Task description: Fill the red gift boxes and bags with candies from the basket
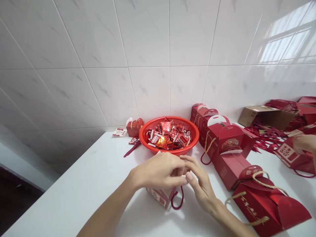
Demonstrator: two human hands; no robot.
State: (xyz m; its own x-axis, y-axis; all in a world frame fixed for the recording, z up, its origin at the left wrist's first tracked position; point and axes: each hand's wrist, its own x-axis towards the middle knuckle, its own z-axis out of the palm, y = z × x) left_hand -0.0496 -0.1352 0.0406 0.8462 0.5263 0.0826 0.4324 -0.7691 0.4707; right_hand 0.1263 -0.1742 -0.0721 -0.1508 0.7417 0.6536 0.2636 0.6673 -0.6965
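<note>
A white panel point(287, 151) on the right-hand box point(304, 162) reads 囍, with gold 百年 on the frontmost box point(268, 207).

Left hand point(161, 169) palm down, right hand point(202, 187) close beside, fingers point(197, 169) bent

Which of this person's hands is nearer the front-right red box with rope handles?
Right. The right hand is to the left of that red box; the left hand is farther left, covering part of another box.
</note>
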